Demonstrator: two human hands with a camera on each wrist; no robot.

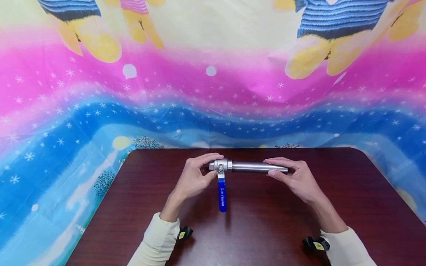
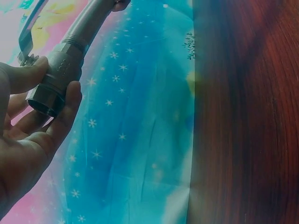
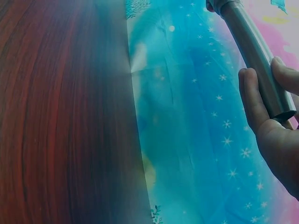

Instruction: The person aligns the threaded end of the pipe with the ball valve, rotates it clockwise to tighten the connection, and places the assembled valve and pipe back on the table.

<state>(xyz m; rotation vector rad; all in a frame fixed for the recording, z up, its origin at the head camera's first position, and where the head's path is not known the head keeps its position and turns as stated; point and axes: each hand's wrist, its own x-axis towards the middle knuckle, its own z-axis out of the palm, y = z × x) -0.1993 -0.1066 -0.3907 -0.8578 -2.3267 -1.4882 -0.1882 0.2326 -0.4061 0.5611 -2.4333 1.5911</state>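
Observation:
A steel ball valve [image 1: 220, 164] with a blue lever handle [image 1: 222, 195] is joined to a shiny metal pipe [image 1: 250, 166]. My left hand [image 1: 195, 176] grips the valve body between thumb and fingers at its free end. In the left wrist view, threads show where the pipe [image 2: 88, 23] enters the valve's hex collar. My right hand [image 1: 299, 180] holds the far end of the pipe, thumb on the near side and fingers on the far side. The pipe lies level from left to right, and the lever points toward me.
A dark reddish wooden table [image 1: 259, 229] with rounded far corners lies beneath the hands. Behind it hangs a printed cloth [image 1: 233, 92] with snowflakes. Black wrist cameras [image 1: 185, 232] are worn at both cream sleeves [image 1: 156, 236].

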